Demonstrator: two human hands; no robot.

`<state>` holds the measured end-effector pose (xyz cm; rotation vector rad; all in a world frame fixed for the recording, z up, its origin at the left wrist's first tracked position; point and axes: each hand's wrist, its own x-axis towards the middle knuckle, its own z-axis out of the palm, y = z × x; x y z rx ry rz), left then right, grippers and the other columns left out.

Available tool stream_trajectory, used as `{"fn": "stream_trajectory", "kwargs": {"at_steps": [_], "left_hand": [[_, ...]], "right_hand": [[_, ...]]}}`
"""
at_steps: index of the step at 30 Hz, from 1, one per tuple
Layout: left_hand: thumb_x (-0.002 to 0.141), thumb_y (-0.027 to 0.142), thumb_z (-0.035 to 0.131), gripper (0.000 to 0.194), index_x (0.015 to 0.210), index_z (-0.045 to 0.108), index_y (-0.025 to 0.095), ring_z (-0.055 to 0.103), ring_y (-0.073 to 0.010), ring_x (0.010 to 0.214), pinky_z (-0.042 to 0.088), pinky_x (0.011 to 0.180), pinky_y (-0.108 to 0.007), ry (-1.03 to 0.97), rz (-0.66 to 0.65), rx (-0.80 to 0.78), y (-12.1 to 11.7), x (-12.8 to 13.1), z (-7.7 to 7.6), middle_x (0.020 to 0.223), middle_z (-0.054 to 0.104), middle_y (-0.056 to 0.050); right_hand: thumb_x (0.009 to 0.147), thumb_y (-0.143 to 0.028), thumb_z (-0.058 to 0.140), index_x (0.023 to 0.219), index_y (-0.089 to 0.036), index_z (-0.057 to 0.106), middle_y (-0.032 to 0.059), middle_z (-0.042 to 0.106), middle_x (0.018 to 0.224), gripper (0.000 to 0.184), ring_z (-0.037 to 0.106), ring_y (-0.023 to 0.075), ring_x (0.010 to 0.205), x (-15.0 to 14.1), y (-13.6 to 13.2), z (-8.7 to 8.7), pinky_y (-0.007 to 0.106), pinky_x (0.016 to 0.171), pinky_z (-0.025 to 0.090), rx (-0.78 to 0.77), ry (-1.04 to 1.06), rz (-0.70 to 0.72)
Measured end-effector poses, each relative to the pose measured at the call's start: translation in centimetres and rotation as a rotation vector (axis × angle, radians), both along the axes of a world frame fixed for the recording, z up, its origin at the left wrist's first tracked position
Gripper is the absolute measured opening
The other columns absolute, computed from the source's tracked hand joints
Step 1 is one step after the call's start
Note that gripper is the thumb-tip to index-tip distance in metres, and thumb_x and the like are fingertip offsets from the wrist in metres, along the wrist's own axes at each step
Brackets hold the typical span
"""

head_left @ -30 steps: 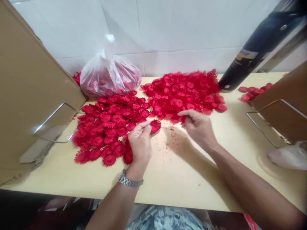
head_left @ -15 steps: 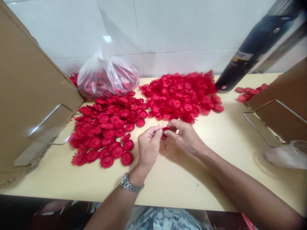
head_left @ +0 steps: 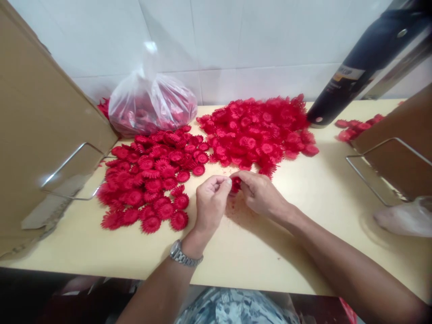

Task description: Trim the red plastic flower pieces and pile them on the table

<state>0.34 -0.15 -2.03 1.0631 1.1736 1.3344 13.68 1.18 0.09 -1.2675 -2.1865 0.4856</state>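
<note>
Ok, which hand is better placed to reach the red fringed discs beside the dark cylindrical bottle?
Probably the right hand: it's nearer that heap, while the left hand is beside the other red heap.

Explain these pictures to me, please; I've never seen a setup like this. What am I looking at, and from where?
There is no machine here: one person works with two bare hands. A camera worn on the head looks forward and down at them.

The left hand, with a metal-banded wristwatch on its wrist, and the right hand meet at a small red rosette. It is held between their fingers, which partly hide it.

On the cream table lie a left pile and a right pile of similar rosettes. A translucent plastic bag of red pieces sits behind the left pile; a dark bottle stands beside the right one.
</note>
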Motion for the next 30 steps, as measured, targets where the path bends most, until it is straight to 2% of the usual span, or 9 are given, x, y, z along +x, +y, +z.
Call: {"fn": "stream_trajectory", "kwargs": {"at_steps": [4, 6, 9, 15, 20, 24, 27, 30], "left_hand": [[0.071, 0.023, 0.063, 0.011, 0.077, 0.063, 0.015, 0.056, -0.0109, 0.061, 0.046, 0.060, -0.023, -0.047, -0.068, -0.025, 0.0, 0.1, 0.3, 0.068, 0.062, 0.000], [0.071, 0.022, 0.062, 0.008, 0.074, 0.063, 0.014, 0.055, -0.0109, 0.061, 0.045, 0.060, -0.023, 0.000, -0.092, -0.029, 0.0, 0.1, 0.3, 0.066, 0.061, 0.000], [0.072, 0.020, 0.058, 0.009, 0.067, 0.062, 0.015, 0.051, -0.0100, 0.059, 0.041, 0.060, -0.021, 0.093, -0.046, 0.002, -0.1, 0.2, 0.1, 0.060, 0.057, 0.002], [0.072, 0.020, 0.057, 0.011, 0.062, 0.056, 0.016, 0.043, -0.0087, 0.056, 0.036, 0.056, -0.020, 0.026, 0.027, 0.006, -0.1, 0.5, -0.1, 0.056, 0.048, 0.004], [0.074, 0.020, 0.056, 0.013, 0.062, 0.052, 0.017, 0.038, -0.0071, 0.052, 0.033, 0.051, -0.019, 0.006, 0.060, -0.002, -0.3, 0.7, 0.0, 0.054, 0.042, 0.006], [0.074, 0.019, 0.055, 0.012, 0.063, 0.051, 0.017, 0.042, -0.0069, 0.052, 0.036, 0.051, -0.019, -0.034, 0.052, 0.019, -0.5, 0.8, 0.3, 0.055, 0.045, 0.005], [0.077, 0.024, 0.054, 0.013, 0.066, 0.050, 0.018, 0.047, -0.0073, 0.048, 0.038, 0.049, -0.019, -0.100, 0.059, 0.001, -0.6, 0.5, 0.8, 0.053, 0.050, 0.005], [0.077, 0.028, 0.055, 0.015, 0.068, 0.051, 0.018, 0.051, -0.0076, 0.045, 0.035, 0.042, -0.018, -0.155, 0.079, -0.024, -0.5, 0.1, 1.3, 0.053, 0.053, 0.005]], "right_hand": [[0.066, 0.000, 0.039, 0.106, -0.014, 0.056, 0.0070, 0.066, 0.081, 0.046, 0.058, 0.0145, 0.068, 0.1, -0.1, -0.5, 0.022, 0.059, 0.041, 0.030, 0.011, 0.024], [0.065, -0.001, 0.039, 0.115, -0.013, 0.051, 0.0069, 0.066, 0.080, 0.052, 0.057, 0.0145, 0.063, 0.0, -0.2, -0.7, 0.022, 0.055, 0.040, 0.043, -0.021, 0.002], [0.065, -0.002, 0.037, 0.120, -0.011, 0.046, 0.0046, 0.064, 0.070, 0.057, 0.054, 0.0139, 0.053, -0.1, -0.3, -0.9, 0.022, 0.049, 0.036, 0.021, -0.083, -0.027], [0.076, -0.009, 0.034, 0.113, -0.014, 0.050, 0.0020, 0.062, 0.060, 0.041, 0.052, 0.0139, 0.046, -0.5, -0.5, -0.9, 0.022, 0.048, 0.035, 0.073, -0.089, -0.133], [0.076, -0.011, 0.034, 0.109, -0.012, 0.053, 0.0020, 0.059, 0.054, 0.038, 0.050, 0.0149, 0.043, -0.8, -0.5, -0.5, 0.023, 0.045, 0.033, 0.078, -0.121, -0.170], [0.075, -0.011, 0.035, 0.099, -0.012, 0.057, 0.0010, 0.056, 0.052, 0.032, 0.048, 0.0131, 0.042, -0.8, -0.5, -0.3, 0.022, 0.044, 0.032, 0.085, -0.100, -0.205], [0.075, -0.011, 0.037, 0.093, -0.015, 0.058, 0.0012, 0.058, 0.055, 0.027, 0.049, 0.0124, 0.044, 0.3, 0.1, -0.3, 0.022, 0.044, 0.034, 0.098, -0.071, -0.270], [0.076, -0.009, 0.037, 0.092, -0.015, 0.059, 0.0047, 0.061, 0.062, 0.028, 0.054, 0.0151, 0.051, 2.6, 1.3, 0.3, 0.026, 0.050, 0.040, 0.168, -0.098, -0.399]]}}
